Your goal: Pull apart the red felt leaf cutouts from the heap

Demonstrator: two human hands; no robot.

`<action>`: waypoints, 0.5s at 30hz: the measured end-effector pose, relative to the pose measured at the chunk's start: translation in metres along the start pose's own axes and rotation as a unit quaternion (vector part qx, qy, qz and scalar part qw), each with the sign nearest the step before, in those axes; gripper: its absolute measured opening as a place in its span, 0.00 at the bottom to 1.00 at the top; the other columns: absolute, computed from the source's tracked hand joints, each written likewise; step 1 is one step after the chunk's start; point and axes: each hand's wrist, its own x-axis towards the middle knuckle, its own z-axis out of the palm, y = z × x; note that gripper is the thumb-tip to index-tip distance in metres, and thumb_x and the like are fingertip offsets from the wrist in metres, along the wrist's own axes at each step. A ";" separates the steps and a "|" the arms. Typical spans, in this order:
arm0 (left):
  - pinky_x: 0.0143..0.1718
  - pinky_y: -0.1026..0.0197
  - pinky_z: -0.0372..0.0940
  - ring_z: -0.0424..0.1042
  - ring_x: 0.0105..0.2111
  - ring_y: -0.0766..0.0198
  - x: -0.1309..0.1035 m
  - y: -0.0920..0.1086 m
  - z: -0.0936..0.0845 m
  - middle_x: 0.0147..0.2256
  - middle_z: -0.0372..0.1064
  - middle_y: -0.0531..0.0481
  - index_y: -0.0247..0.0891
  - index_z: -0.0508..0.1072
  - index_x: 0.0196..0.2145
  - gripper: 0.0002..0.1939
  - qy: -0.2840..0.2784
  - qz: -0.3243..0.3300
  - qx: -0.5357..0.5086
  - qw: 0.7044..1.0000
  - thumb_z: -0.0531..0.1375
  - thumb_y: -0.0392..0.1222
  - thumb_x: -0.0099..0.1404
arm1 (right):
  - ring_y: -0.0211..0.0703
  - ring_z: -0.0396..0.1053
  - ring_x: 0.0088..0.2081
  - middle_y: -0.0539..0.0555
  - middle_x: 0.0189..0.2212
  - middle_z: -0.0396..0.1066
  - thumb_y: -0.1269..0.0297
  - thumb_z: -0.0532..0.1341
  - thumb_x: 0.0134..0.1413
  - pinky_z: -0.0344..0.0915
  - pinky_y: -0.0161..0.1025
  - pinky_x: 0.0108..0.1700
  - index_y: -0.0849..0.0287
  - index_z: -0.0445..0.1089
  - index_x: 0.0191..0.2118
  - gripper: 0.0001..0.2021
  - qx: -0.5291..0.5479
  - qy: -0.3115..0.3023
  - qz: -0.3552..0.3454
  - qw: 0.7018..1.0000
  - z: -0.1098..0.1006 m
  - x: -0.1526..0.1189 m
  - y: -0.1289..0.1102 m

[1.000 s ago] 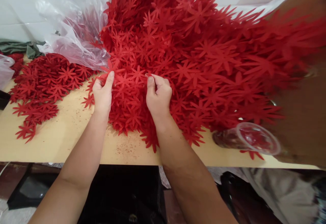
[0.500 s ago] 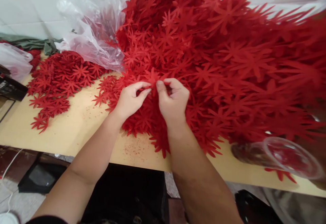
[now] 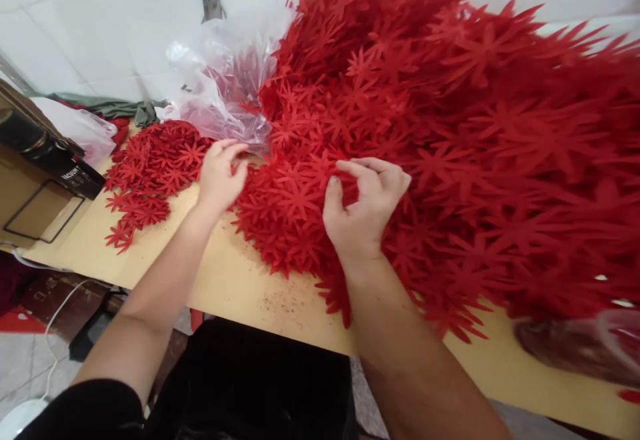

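Right hand pinches a red cut-out flower at the big heap, left hand curled loosely, holding nothing visible, beside the small sorted pile: barely started.

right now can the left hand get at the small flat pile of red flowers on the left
Probably yes: the left hand hangs beside the small flat pile, with only bare table between them and nothing blocking.

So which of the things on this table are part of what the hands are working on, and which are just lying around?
In hand:
big pile of red flower cutouts
left hand, at the pile's left edge
right hand, fingers in the pile
smaller flat batch of cutouts

Lying about:
clear plastic bag
cardboard box
green cloth
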 end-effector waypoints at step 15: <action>0.61 0.50 0.44 0.57 0.54 0.59 0.031 -0.085 -0.042 0.51 0.64 0.53 0.33 0.65 0.50 0.18 -0.024 -0.174 0.026 0.984 0.49 0.44 0.65 | 0.45 0.60 0.41 0.57 0.37 0.64 0.68 0.56 0.48 0.58 0.50 0.45 0.58 0.68 0.35 0.07 0.003 0.007 -0.001 1.000 0.005 0.001 0.000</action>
